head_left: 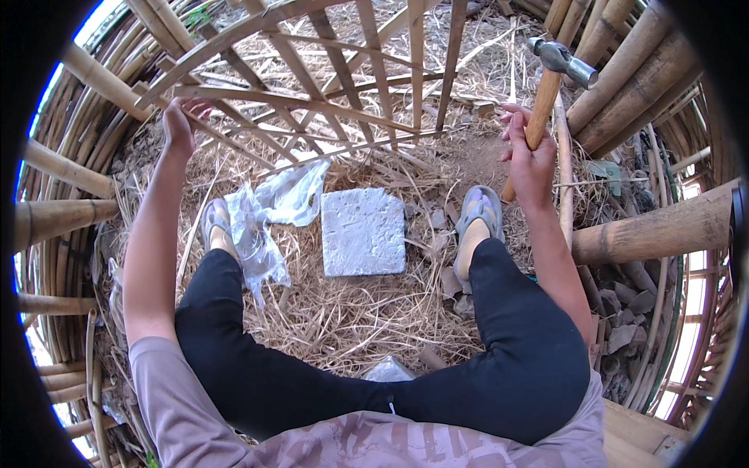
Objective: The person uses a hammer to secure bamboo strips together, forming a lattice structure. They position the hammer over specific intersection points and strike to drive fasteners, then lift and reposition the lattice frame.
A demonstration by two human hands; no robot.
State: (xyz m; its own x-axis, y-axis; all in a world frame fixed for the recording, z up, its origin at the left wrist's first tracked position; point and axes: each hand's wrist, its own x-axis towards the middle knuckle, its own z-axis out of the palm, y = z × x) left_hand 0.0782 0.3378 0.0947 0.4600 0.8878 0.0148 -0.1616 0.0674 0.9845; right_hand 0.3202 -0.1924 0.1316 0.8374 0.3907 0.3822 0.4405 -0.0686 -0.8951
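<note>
In my right hand [534, 165] is a hammer [538, 109] with a wooden handle, raised upright so its metal head is at the top. My left hand [184, 125] grips the left end of a lattice of crossed bamboo strips [335, 101], its fingers partly hidden behind a strip. The lattice stands tilted beyond my feet, with a curved upper edge. Between my feet lies a flat whitish stone block [363, 232], touched by neither hand. Left of it a crumpled clear plastic bag [261, 226] lies partly over my left foot.
Dry straw and bamboo shavings [343, 312] litter the ground. Thick bamboo poles [655, 230] jut in from the right, with more poles [66, 222] at the left. Broken stones [624, 320] lie by my right knee. A small pale wrapped thing [388, 370] sits between my thighs.
</note>
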